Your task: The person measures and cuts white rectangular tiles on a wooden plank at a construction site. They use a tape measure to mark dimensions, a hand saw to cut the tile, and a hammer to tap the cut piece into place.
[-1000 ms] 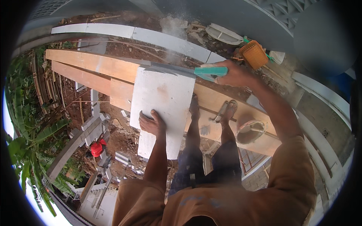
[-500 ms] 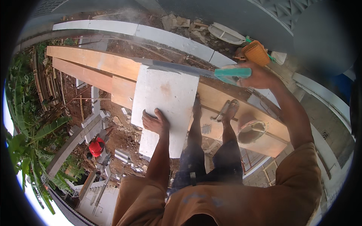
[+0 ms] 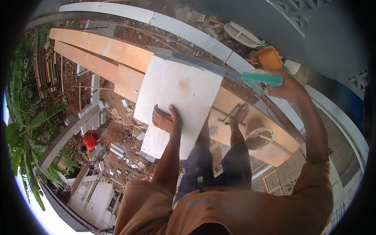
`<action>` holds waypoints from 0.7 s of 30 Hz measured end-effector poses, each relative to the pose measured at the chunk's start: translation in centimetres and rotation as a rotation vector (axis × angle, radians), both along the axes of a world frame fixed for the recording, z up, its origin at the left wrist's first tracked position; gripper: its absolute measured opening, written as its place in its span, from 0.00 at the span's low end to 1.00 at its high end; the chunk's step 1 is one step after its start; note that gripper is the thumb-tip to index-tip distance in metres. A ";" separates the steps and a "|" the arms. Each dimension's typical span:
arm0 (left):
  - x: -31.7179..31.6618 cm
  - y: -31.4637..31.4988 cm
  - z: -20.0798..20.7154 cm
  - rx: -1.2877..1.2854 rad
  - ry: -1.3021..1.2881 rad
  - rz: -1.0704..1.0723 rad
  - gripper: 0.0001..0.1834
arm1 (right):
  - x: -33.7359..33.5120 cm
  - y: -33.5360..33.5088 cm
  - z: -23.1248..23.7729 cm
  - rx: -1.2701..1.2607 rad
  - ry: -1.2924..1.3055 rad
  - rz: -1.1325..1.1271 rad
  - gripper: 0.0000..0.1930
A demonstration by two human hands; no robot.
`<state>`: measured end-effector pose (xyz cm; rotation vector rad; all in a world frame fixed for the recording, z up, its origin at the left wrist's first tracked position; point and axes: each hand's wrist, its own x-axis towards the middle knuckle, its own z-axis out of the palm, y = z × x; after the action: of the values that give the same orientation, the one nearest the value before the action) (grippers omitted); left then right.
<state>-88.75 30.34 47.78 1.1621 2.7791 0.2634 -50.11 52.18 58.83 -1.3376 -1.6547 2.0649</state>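
A large white lightweight masonry block (image 3: pixel 197 92) stands in front of me on wooden planks, a brownish smudge on its face. My left hand (image 3: pixel 167 118) lies against that face, thumb and fingers apart. At the far side of the block, my right hand (image 3: pixel 288 84) grips the teal handle of a hand saw (image 3: pixel 262 80). The saw's grey blade runs left from the handle along the block's far edge; whether its teeth are inside the block I cannot tell.
I stand on the raised planks (image 3: pixel 131 80), a sandalled foot (image 3: pixel 242 111) beside a bucket (image 3: pixel 259 137). Ground with rubble lies well below, where a person in red (image 3: pixel 91 140) bends. An orange basket (image 3: pixel 269 58) sits far right, beyond a white wall top (image 3: pixel 184 31).
My right hand and the saw have moved right. The block looks larger and slightly turned, with its right side now covering one of my feet. My left hand stays on it.
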 end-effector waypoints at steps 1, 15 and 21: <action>0.0 0.1 0.0 -0.005 -0.012 -0.018 0.43 | -1.1 0.0 -1.8 -0.049 -0.041 0.024 0.25; 0.0 0.1 -0.4 0.000 -0.015 -0.050 0.44 | -2.3 0.0 -5.8 -0.053 -0.117 -0.029 0.31; 0.3 0.3 -0.1 -0.002 -0.023 0.011 0.46 | -5.0 3.2 -0.9 -0.213 -0.260 0.092 0.33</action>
<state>-88.45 30.65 47.65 1.1361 2.7663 0.2731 -55.14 55.38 57.88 -1.6915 -1.6581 2.2544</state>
